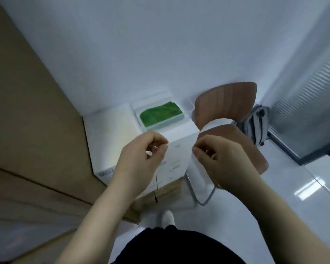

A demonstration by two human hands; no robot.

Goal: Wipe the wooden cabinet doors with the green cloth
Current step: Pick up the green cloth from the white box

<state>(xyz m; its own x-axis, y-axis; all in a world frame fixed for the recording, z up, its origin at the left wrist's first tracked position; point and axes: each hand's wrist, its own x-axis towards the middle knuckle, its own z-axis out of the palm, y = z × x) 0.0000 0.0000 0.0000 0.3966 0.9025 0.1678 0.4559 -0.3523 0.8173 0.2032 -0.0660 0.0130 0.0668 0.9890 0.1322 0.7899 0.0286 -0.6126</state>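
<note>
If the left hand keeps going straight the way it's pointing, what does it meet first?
Most likely the top of the white box, then the tray holding the green cloth. The left hand looks raised above the box, though, so depth is uncertain.

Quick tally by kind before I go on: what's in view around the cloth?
Green cloth: 1, in a clear tray
Tray: 1
White boxes: 2
Brown chair: 1
Grey backpack: 1
Wooden cabinet: 1
Hands: 2, left and right, both empty
Total: 9
</note>
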